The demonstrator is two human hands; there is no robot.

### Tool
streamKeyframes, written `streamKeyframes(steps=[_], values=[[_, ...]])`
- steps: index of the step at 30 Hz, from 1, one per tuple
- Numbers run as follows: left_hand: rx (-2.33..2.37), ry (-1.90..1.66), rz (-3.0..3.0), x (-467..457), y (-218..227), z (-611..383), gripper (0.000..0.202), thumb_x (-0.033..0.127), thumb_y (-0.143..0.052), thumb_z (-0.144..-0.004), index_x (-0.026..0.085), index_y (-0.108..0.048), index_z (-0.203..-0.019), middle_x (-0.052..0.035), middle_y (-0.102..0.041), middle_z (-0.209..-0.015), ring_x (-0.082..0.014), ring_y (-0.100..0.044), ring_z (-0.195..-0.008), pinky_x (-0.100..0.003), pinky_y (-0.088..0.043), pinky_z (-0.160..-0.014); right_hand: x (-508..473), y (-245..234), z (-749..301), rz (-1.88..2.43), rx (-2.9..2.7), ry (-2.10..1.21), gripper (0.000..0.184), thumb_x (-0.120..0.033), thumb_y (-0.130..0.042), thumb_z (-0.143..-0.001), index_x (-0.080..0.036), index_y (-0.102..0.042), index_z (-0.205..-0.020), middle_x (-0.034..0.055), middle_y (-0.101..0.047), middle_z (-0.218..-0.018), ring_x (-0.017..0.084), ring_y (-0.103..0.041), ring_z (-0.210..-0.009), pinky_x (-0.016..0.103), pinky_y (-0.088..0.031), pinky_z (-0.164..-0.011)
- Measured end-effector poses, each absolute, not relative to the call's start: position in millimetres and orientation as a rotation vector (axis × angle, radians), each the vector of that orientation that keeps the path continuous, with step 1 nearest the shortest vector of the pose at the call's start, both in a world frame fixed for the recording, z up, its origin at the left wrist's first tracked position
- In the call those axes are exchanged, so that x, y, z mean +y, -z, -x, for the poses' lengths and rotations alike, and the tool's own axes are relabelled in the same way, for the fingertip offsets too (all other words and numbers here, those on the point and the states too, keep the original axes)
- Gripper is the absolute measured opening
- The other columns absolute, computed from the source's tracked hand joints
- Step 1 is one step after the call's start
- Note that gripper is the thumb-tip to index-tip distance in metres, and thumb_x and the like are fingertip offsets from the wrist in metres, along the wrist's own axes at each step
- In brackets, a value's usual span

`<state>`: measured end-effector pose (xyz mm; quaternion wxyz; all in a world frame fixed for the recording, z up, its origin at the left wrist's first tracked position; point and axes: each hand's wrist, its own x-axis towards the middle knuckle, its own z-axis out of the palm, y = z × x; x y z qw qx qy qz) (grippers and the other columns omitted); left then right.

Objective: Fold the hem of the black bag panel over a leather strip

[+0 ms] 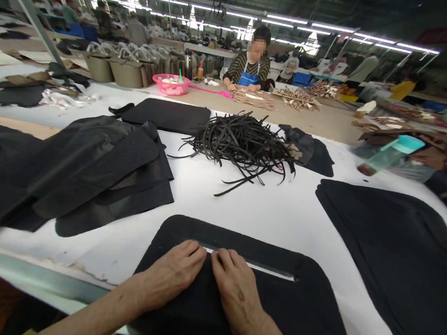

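A black panel (292,308) with rounded corners lies on the white table at the near edge, and its near part hangs down toward me. A long narrow slot (272,272) runs across it, showing white. My left hand (172,274) and my right hand (238,291) sit side by side at this slot. Both have curled fingers closed on the panel's material along the slot's near edge. My fingertips are partly hidden, so the exact pinch cannot be seen.
Black sheets (103,171) overlap at left, and stacked black panels (393,260) lie at right. Ahead are a heap of thin black strips (245,143), another black panel (167,114) and a turquoise-lidded bottle (392,153). A pink basin (171,84) and a seated person (250,66) are farther back.
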<state>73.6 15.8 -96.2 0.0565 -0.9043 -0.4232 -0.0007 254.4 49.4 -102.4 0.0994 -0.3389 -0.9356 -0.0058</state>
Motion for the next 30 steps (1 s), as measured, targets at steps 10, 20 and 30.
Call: streamKeyframes(steps=[10,20,30], values=[[-1.556,0.405,2.722,8,98,-41,0.027,0.007,-0.04,-0.086,0.008,-0.051,-0.112,-0.0109,-0.054,-0.108,-0.0201,-0.049,-0.096,-0.034,-0.048,-0.086,50,97,-247,0.941,-2.842,0.059,0.037,-0.004,-0.063,-0.075,-0.014,-0.053,-0.11,0.0065,-0.054,-0.1,0.022,-0.047,-0.084,0.036,-0.042,-0.073],[-1.715,0.222,2.777,9,95,-41,0.032,0.006,-0.041,-0.086,0.01,-0.049,-0.117,-0.0098,-0.052,-0.112,-0.0219,-0.046,-0.098,-0.037,-0.047,-0.088,55,99,-235,0.915,-2.861,-0.078,0.041,-0.004,-0.059,-0.079,-0.016,-0.049,-0.117,0.0054,-0.053,-0.103,0.021,-0.047,-0.087,0.035,-0.043,-0.073],[-2.049,0.771,2.678,9,102,-40,0.035,0.0,-0.034,-0.083,0.015,-0.058,-0.104,-0.0065,-0.054,-0.108,-0.0165,-0.048,-0.099,-0.029,-0.046,-0.089,56,92,-224,0.951,-2.911,-0.031,0.05,-0.004,-0.05,-0.078,-0.02,-0.044,-0.125,0.0066,-0.051,-0.101,0.024,-0.046,-0.085,0.039,-0.044,-0.07]])
